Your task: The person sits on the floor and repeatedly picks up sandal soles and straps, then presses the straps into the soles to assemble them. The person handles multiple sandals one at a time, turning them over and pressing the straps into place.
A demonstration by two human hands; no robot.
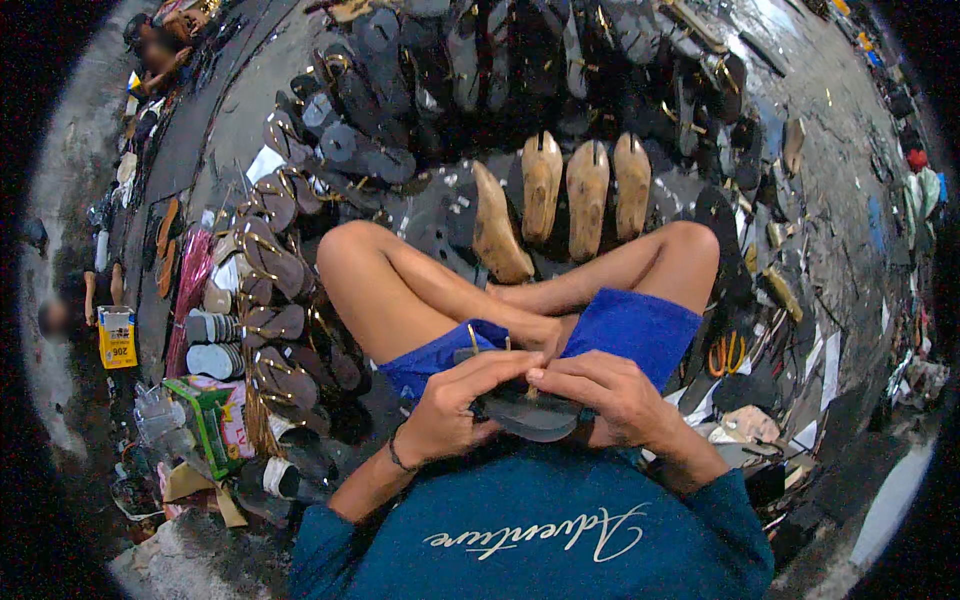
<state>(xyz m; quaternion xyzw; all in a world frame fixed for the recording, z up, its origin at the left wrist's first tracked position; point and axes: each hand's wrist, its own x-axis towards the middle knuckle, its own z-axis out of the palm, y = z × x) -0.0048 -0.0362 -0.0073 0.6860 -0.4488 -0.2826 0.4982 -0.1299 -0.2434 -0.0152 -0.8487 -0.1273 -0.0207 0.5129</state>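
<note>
Close to my chest, a dark sandal (545, 421) is held between both hands, its rounded end toward me. My left hand (452, 405) is closed round its left side, with the fingers reaching over the top. My right hand (612, 393) grips the right side, its fingertips meeting the left ones over the strap area. A small light-coloured bit shows under the fingertips, too small to name. Beyond my crossed legs, several wooden shoe lasts (541, 190) stand side by side, one of them leaning.
Rows of dark sandals (380, 70) curve across the far side, and strapped sandals (275, 262) line my left. Orange-handled scissors (727, 354) lie at my right. A green and pink box (212, 425) and a yellow box (117, 337) stand at left. Scraps litter the right. Other people appear at far left.
</note>
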